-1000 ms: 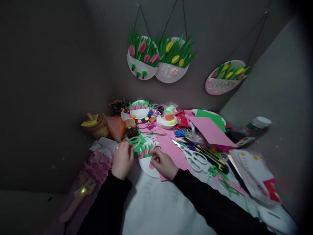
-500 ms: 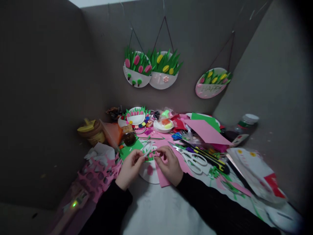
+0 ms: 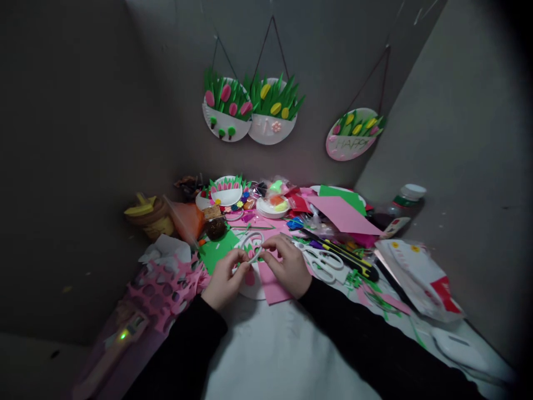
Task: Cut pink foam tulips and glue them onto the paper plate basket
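Between my hands, above the worktop, is a thin white ring (image 3: 254,247), perhaps a roll of tape. My left hand (image 3: 227,278) pinches its lower left part. The fingertips of my right hand (image 3: 288,268) are pressed together at the ring's right side; whether they grip the ring itself is hard to tell. Beneath them lies a white paper plate (image 3: 252,291) with pink and green paper pieces, partly hidden by my hands. A pink paper sheet (image 3: 275,289) overlaps the plate's right side.
White scissors (image 3: 327,265) and a black-and-yellow cutter (image 3: 353,263) lie right of my hands. Green paper (image 3: 216,253) and pink punched scraps (image 3: 160,291) are at the left. A lidded bottle (image 3: 410,197) stands back right. Decorated plates (image 3: 272,128) hang on the wall.
The white ring has tilted up and its opening now faces the camera more. My hands stay close together around it. The whole view has shifted slightly.
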A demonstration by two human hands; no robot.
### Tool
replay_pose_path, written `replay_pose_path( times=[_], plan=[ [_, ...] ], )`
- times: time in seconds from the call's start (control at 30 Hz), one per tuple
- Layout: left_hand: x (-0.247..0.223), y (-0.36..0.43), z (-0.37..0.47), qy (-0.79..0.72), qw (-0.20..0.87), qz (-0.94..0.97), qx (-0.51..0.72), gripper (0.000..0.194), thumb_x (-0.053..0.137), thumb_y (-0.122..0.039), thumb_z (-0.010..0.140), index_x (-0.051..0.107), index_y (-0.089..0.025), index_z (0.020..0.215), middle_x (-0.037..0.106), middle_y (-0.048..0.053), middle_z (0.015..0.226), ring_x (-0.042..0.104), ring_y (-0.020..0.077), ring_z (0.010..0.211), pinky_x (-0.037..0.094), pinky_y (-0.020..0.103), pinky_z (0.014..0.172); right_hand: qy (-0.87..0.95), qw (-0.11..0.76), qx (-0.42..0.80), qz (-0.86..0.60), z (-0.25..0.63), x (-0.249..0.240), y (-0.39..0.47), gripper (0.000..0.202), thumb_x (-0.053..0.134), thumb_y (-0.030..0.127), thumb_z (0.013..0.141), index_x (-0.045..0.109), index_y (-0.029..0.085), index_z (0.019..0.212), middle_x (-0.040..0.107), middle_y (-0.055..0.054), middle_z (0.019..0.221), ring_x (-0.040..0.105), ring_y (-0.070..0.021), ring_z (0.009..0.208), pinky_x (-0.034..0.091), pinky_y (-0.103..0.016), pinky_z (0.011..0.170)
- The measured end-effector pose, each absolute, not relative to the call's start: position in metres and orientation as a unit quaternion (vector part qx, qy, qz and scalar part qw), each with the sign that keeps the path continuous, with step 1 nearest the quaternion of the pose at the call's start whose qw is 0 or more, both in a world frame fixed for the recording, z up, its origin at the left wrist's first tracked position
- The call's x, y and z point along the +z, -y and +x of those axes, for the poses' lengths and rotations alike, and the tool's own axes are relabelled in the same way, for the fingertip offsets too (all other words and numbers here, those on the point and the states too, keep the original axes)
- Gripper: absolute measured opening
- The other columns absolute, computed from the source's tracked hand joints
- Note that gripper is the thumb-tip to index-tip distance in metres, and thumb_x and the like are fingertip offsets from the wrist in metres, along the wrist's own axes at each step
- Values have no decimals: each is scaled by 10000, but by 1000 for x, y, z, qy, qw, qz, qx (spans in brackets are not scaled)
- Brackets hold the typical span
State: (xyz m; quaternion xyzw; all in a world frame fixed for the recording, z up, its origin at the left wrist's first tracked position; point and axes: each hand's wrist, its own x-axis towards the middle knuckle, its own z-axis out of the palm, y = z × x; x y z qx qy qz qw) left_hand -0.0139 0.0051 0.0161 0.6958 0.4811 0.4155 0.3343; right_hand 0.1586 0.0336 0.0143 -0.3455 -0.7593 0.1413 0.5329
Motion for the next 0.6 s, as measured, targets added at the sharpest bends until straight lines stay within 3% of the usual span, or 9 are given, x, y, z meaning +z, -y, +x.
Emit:
replay_pose_path(
  times=[0.1, 0.17, 0.27, 0.47, 0.6],
  plan=[
    [15, -5, -15, -486, 337, 695, 410, 161, 467, -315, 850, 490, -179, 765, 562, 8, 718, 527, 153, 705, 403, 252, 678, 743, 536, 166, -363, 159, 13, -35, 57, 606, 193, 806, 565, 207, 769, 587, -15, 738, 548, -171, 714, 450, -293, 658],
    [14, -5, -14, -474, 355, 690, 417, 156, 459, -308, 858, 476, -182, 766, 558, 4, 707, 531, 148, 689, 408, 251, 672, 742, 534, 166, -369, 160, 12, -36, 41, 608, 213, 813, 588, 205, 848, 595, -22, 770, 551, -173, 714, 455, -298, 657],
    [12, -5, -13, -455, 387, 679, 427, 155, 460, -311, 868, 459, -185, 778, 546, -6, 683, 531, 139, 654, 418, 251, 658, 763, 528, 133, -348, 161, 10, -36, 174, 587, 234, 845, 604, 211, 1016, 626, -57, 878, 568, -193, 794, 470, -321, 700],
    [13, -3, -8, -449, 395, 674, 433, 232, 509, -350, 849, 606, -162, 941, 626, 47, 857, 568, 166, 785, 440, 261, 724, 768, 550, 45, -325, 161, 1, -34, 130, 566, 176, 853, 659, 229, 928, 610, -60, 836, 568, -198, 809, 483, -346, 729],
    [16, -2, -6, -481, 397, 645, 441, 256, 515, -363, 840, 652, -151, 795, 623, 23, 715, 550, 150, 689, 426, 242, 663, 776, 546, 53, -311, 160, -2, -30, 191, 549, 134, 839, 678, 249, 920, 612, -49, 806, 570, -194, 784, 490, -341, 704]
  ],
)
